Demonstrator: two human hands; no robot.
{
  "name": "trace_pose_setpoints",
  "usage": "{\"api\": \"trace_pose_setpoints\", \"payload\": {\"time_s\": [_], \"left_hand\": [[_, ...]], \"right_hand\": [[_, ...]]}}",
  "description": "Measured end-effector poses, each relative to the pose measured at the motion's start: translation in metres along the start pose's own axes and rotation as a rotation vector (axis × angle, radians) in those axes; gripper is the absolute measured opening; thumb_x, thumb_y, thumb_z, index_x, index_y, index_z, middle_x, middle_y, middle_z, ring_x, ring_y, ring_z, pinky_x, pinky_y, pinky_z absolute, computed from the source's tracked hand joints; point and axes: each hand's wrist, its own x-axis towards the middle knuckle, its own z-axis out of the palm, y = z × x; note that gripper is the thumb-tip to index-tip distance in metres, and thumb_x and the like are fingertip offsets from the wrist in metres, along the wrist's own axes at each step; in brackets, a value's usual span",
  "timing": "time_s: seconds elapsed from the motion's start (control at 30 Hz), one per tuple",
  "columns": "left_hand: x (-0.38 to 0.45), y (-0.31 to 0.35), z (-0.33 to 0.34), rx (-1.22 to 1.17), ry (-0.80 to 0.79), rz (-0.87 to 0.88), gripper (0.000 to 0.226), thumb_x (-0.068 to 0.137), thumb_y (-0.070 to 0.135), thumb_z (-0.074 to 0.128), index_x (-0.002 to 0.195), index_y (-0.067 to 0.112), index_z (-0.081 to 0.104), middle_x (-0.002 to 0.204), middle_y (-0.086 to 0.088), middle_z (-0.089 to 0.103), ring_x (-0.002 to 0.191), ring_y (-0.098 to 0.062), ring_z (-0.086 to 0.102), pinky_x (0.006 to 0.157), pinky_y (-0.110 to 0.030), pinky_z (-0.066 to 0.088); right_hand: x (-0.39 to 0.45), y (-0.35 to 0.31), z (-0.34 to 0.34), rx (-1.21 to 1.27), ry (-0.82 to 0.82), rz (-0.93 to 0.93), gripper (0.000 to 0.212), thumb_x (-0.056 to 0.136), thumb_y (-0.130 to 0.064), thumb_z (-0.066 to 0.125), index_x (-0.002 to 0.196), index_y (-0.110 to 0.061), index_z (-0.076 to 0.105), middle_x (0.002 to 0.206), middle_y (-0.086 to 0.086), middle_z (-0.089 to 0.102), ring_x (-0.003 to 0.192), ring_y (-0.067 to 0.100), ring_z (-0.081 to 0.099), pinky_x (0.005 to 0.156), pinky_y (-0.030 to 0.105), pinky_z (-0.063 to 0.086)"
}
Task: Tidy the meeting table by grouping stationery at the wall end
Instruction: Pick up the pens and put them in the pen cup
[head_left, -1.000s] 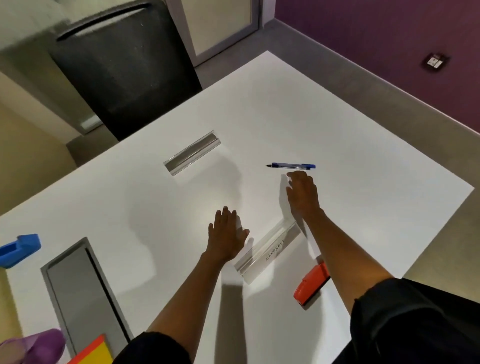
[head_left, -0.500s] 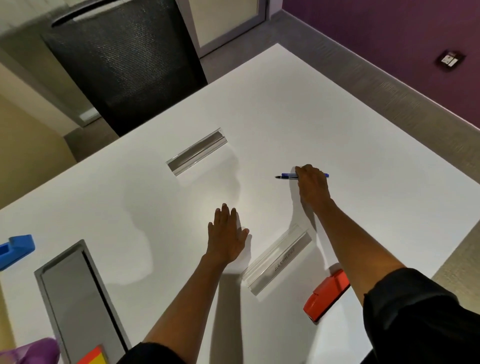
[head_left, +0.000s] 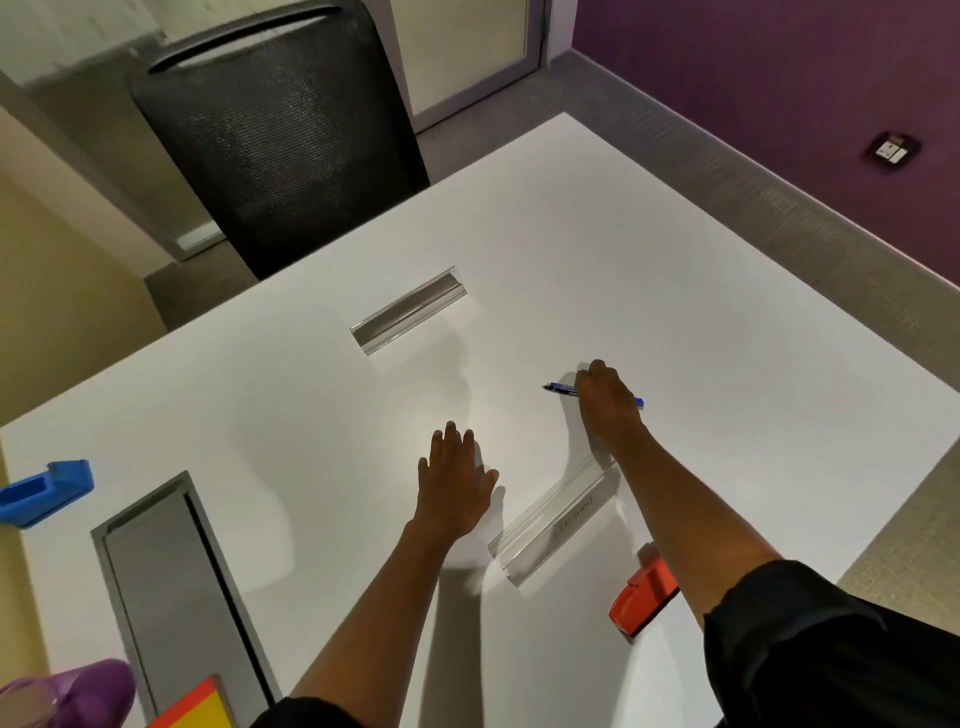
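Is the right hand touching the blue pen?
Touching. The head view shows the right hand lying over the thin blue pen, whose two ends stick out on either side.

Bare white table (head_left: 701, 291) lies open beyond my right hand (head_left: 605, 400) toward the purple wall (head_left: 779, 78). Two clear name holders (head_left: 410, 310) (head_left: 556, 517) flank my left hand (head_left: 454, 483); an orange stapler (head_left: 644, 597) sits beside my right forearm.

White table (head_left: 675, 291) carries pen (head_left: 561, 388), two clear nameplates (head_left: 410, 312), orange stapler (head_left: 644, 597).
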Motion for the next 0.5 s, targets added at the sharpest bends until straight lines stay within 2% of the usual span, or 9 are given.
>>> {"api": "trace_pose_setpoints", "payload": {"time_s": [0.13, 0.33, 0.5], "left_hand": [[-0.01, -0.002, -0.004, -0.039, 0.011, -0.016, 0.066, 0.099, 0.044, 0.037, 0.153, 0.012, 0.014, 0.163, -0.01, 0.003, 0.151, -0.028, 0.0, 0.12, -0.049, 0.017], [-0.028, -0.002, -0.006, -0.137, 0.037, -0.041, 0.067, 0.098, 0.043, 0.041, 0.152, 0.011, 0.017, 0.162, -0.011, 0.009, 0.15, -0.029, 0.005, 0.118, -0.048, 0.019], [-0.053, -0.005, -0.013, -0.256, 0.031, -0.064, 0.07, 0.098, 0.042, 0.041, 0.153, 0.01, 0.012, 0.163, -0.012, 0.006, 0.151, -0.029, 0.003, 0.121, -0.045, 0.015]], "right_hand": [[-0.008, -0.008, -0.009, 0.007, 0.036, -0.031, 0.033, 0.091, 0.002, 0.051, 0.123, -0.005, 0.047, 0.123, 0.012, 0.052, 0.113, 0.024, 0.052, 0.089, 0.03, 0.047], [-0.028, -0.035, -0.041, 0.094, 0.083, -0.094, 0.032, 0.087, 0.001, 0.06, 0.118, -0.005, 0.052, 0.119, 0.012, 0.058, 0.114, 0.026, 0.052, 0.088, 0.033, 0.048], [-0.055, -0.068, -0.06, 0.27, 0.124, -0.093, 0.031, 0.083, 0.01, 0.054, 0.111, -0.003, 0.058, 0.11, 0.014, 0.062, 0.101, 0.03, 0.06, 0.082, 0.036, 0.05]]}}
